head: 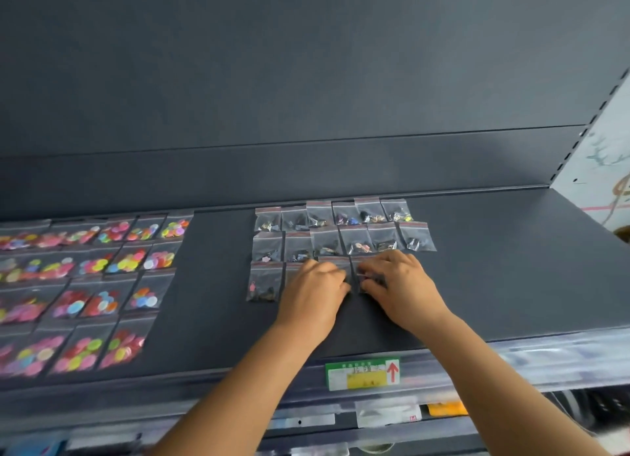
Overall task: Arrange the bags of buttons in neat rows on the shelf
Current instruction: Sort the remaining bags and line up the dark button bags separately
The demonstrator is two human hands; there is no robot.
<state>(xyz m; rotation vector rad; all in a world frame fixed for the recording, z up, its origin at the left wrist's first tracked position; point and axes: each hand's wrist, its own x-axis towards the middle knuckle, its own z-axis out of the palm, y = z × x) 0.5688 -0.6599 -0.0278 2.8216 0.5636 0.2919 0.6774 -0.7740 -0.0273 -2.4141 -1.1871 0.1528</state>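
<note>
Small clear zip bags of dark buttons point(344, 229) lie in rows on the dark grey shelf point(494, 278), two full rows at the back and a partial third row in front. One front-row bag point(264, 281) lies free at the left. My left hand point(312, 297) rests with curled fingers on the bags beside it, covering them. My right hand point(400, 285) pinches a bag point(370, 276) in the same front row, its fingers curled over it. The two hands almost touch.
Bags of bright coloured buttons point(102, 278) fill the shelf's left part in several rows. A green and yellow price label point(363, 374) with a red arrow sits on the shelf's front edge. The shelf's back panel rises behind; a white wall stands at right.
</note>
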